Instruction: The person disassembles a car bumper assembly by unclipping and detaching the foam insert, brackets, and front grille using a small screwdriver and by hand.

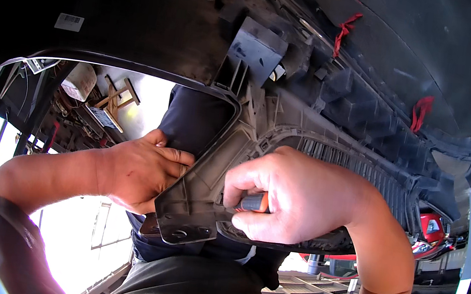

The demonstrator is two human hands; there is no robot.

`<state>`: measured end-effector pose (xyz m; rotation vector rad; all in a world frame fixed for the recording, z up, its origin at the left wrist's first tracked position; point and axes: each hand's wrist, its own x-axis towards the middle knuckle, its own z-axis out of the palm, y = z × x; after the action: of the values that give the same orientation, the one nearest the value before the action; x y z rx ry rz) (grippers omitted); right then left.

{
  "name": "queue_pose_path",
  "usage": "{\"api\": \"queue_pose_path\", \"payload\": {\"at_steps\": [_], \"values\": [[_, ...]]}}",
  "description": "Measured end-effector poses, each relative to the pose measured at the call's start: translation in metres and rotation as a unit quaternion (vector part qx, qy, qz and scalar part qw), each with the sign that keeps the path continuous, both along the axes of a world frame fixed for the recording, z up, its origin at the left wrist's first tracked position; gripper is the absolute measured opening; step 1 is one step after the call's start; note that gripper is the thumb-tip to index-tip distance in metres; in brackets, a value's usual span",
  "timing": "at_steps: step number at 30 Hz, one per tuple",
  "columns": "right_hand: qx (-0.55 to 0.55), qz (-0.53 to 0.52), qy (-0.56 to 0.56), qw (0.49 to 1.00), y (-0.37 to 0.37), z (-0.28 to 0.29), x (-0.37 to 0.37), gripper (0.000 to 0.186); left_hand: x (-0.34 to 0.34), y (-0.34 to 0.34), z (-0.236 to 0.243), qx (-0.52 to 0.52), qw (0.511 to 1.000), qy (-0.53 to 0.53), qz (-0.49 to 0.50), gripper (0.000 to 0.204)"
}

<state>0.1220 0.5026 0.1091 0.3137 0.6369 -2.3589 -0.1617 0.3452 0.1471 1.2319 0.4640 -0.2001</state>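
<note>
A large dark plastic car bumper (194, 186) fills the upper part of the view, its ribbed and bracketed inner side toward me. My left hand (146, 168) is closed at the bumper's left edge, fingers curled against its rim; the fingertips are partly hidden. Over the grey inner trim, my right hand (297, 197) wraps round a short tool handle (253, 202), dark grey with an orange part, like a screwdriver's. The tool's working end cannot be seen. Beside that hand runs a black slatted grille (335, 154).
Two red strips (345, 33) are tied along the bumper's upper part. A boxy grey bracket (255, 48) juts out above my hands. At the right stands a red vehicle (432, 227). A whitish container (79, 81) and a wooden frame (113, 101) show through the opening at left.
</note>
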Motion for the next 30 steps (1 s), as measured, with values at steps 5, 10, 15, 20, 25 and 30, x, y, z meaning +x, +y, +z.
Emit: {"api": "queue_pose_path", "payload": {"at_steps": [5, 10, 15, 20, 25, 30], "values": [[0.062, -0.158, -0.001, 0.985, -0.026, 0.002, 0.003, 0.02, 0.003, 0.012, -0.003, -0.042, 0.995, 0.005, -0.086, 0.038], [0.132, -0.158, 0.028, 0.978, -0.028, -0.003, -0.002, 0.031, 0.001, 0.011, 0.0, -0.023, 0.998, 0.008, -0.065, 0.038], [0.162, -0.172, 0.025, 0.971, -0.036, -0.003, -0.008, 0.037, 0.002, 0.015, 0.002, -0.02, 0.996, 0.028, -0.082, 0.038], [0.213, -0.185, 0.071, 0.957, -0.043, 0.007, -0.005, 0.032, 0.003, 0.012, -0.001, -0.036, 0.995, 0.043, -0.082, 0.04], [0.267, -0.241, 0.12, 0.925, -0.044, 0.019, 0.026, 0.029, 0.006, 0.017, 0.0, -0.015, 0.996, 0.032, -0.083, 0.039], [0.178, -0.346, 0.029, 0.921, -0.037, 0.012, 0.067, 0.013, 0.004, 0.015, -0.001, -0.053, 0.994, 0.038, -0.087, 0.033]]}}
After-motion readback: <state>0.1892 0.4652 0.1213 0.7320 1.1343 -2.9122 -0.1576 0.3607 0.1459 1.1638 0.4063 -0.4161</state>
